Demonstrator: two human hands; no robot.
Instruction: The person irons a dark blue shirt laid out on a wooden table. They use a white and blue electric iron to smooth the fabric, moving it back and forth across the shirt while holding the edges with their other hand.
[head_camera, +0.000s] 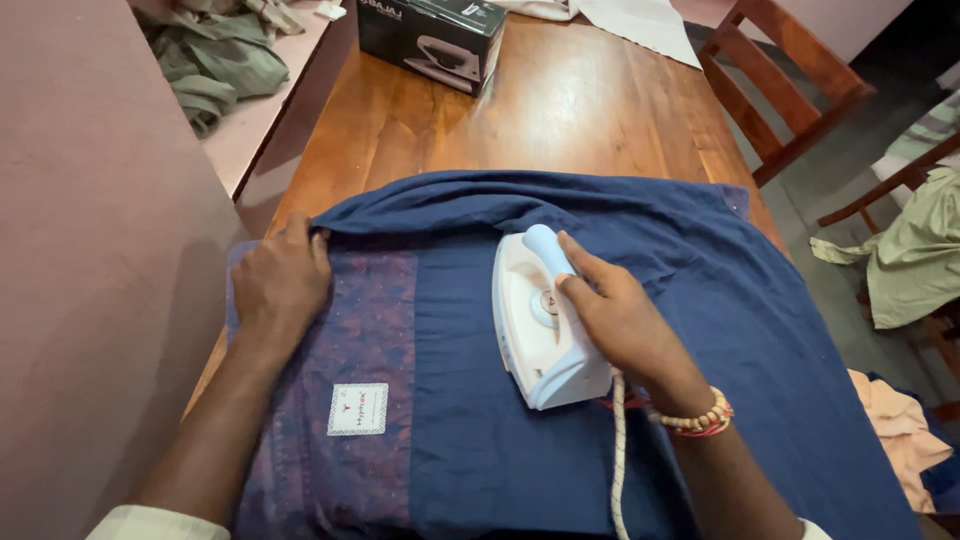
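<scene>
A white and pale-blue electric iron (545, 325) sits flat on a dark blue garment (600, 330) spread over the near end of a wooden desk (560, 110), its pointed nose toward 12 o'clock. The person's right hand (620, 320) comes in from 4 o'clock, its grip closed around the iron's pale-blue handle, fingers wrapped over the top; a beaded bracelet (700, 417) rings the wrist. A white braided cord (618, 460) trails from the iron's heel toward 6 o'clock.

At 9 o'clock of the iron, the left hand (280, 285) presses on the cloth, its grip pinching the folded upper edge of the garment beside a purple patterned lining (350, 340). A small white label (358, 409) lies on that lining at 7 o'clock of the iron.

Beyond the garment, at 12 o'clock, a dark cardboard box (430, 38) picturing an iron rests on the bare desk. A wooden chair (780, 90) stands at 2 o'clock, crumpled grey-green clothes (215, 65) lie on a ledge at 11 o'clock, and pale green cloth (915, 260) hangs at 3 o'clock.
</scene>
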